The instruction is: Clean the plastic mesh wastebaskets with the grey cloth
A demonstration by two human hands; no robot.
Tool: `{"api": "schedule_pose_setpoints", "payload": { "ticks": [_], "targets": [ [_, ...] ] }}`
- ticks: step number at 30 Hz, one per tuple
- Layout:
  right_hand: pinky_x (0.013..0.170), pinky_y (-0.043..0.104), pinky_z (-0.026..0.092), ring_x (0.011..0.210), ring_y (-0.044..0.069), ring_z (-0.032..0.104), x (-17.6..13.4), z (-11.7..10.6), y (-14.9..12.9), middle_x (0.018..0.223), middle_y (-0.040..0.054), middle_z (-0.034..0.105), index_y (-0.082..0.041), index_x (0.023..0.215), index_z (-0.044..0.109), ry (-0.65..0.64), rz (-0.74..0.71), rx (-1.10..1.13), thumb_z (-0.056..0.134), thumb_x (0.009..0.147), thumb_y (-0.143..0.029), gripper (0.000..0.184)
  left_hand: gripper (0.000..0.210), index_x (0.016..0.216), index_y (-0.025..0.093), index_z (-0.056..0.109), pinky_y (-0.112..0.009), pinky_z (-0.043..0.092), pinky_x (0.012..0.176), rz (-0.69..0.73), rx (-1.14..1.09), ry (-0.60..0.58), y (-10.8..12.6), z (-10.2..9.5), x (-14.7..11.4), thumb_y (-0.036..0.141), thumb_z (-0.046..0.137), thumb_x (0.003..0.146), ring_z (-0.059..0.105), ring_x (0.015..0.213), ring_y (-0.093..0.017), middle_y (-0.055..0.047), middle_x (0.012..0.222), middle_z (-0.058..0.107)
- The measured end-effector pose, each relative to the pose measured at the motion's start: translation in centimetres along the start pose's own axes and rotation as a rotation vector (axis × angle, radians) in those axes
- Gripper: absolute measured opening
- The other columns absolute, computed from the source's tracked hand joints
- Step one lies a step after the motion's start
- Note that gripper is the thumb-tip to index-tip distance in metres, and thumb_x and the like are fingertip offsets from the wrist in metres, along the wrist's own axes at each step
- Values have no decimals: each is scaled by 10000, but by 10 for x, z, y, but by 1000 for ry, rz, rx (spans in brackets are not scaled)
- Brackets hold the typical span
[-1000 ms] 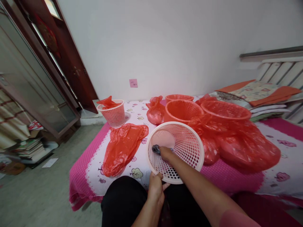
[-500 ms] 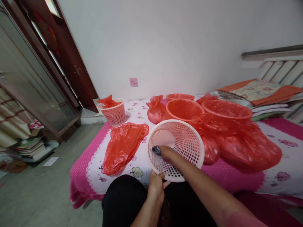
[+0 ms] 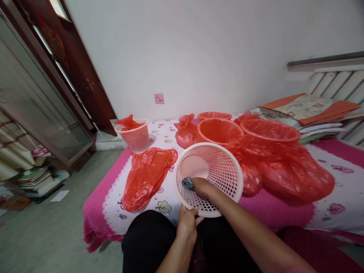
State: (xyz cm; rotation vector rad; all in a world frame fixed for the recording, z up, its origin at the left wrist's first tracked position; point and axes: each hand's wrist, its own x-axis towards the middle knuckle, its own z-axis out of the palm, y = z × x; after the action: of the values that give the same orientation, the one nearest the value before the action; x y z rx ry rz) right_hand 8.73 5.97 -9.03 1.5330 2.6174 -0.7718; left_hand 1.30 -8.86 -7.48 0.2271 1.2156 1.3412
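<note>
A pale pink perforated plastic basket (image 3: pixel 237 170) lies tilted above my knees, its wide mouth facing me. My left hand (image 3: pixel 188 222) grips the near lower rim, thumb on top and fingers underneath. Inside the basket is my right hand (image 3: pixel 202 187), closed on a dark grey-blue cloth (image 3: pixel 187 184) that touches the inner wall at the left. Part of the cloth is hidden under the fingers. To the left of the basket a red plastic bag (image 3: pixel 148 174) is spread flat on the bed.
Another pink basket (image 3: pixel 136 140), with red plastic in it, stands at the bed's (image 3: pixel 99 212) left end. Several bagged baskets (image 3: pixel 220 131) crowd the right. Folded bedding (image 3: pixel 313 110) is stacked near the radiator (image 3: pixel 338 83).
My right hand and the cloth have shifted slightly inside the basket, with more of the cloth showing. My left hand keeps its hold on the rim. The view has turned a little.
</note>
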Motion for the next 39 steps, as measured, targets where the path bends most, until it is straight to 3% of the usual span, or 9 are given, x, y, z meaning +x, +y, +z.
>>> {"api": "schedule_pose_setpoints", "payload": {
  "ticks": [5, 9, 16, 26, 39],
  "targets": [
    [808, 317, 467, 1020, 334, 704, -14, -3, -2, 1110, 181, 764, -135, 1071, 752, 19, -13, -38, 690, 675, -66, 407, 477, 1043, 151, 601, -399, 604, 846, 7, -4, 14, 0, 2, -2, -84, 521, 635, 715, 887, -207, -90, 931, 743],
    [768, 305, 451, 994, 317, 709, -25, -4, -2, 1107, 197, 758, -124, 1076, 739, 33, -25, -43, 613, 764, -101, 338, 457, 1030, 148, 607, -395, 605, 841, 4, 0, 15, 1, 2, -3, -79, 521, 643, 717, 873, -211, -87, 894, 739],
    [715, 271, 417, 924, 259, 704, -46, -9, -2, 1060, 145, 771, -163, 1035, 738, 64, -81, 5, 521, 844, -146, 290, 468, 1024, 162, 612, -383, 601, 837, -12, 0, 11, 2, 3, -4, -70, 508, 631, 710, 847, -193, -84, 915, 746],
    [696, 265, 399, 914, 260, 700, -73, -16, -8, 1039, 143, 771, -164, 1020, 730, 76, -97, 52, 515, 786, -106, 322, 482, 1015, 155, 637, -361, 587, 809, -30, -1, -11, 5, 4, -9, -44, 513, 594, 686, 757, -172, -52, 827, 723],
    [734, 251, 401, 931, 245, 697, -82, -23, -9, 1028, 119, 772, -188, 1020, 734, 65, -125, 90, 561, 781, -129, 301, 518, 1019, 163, 649, -362, 582, 823, -11, -21, -53, 1, 1, -4, -39, 516, 561, 711, 819, -193, -74, 884, 757]
  ]
}}
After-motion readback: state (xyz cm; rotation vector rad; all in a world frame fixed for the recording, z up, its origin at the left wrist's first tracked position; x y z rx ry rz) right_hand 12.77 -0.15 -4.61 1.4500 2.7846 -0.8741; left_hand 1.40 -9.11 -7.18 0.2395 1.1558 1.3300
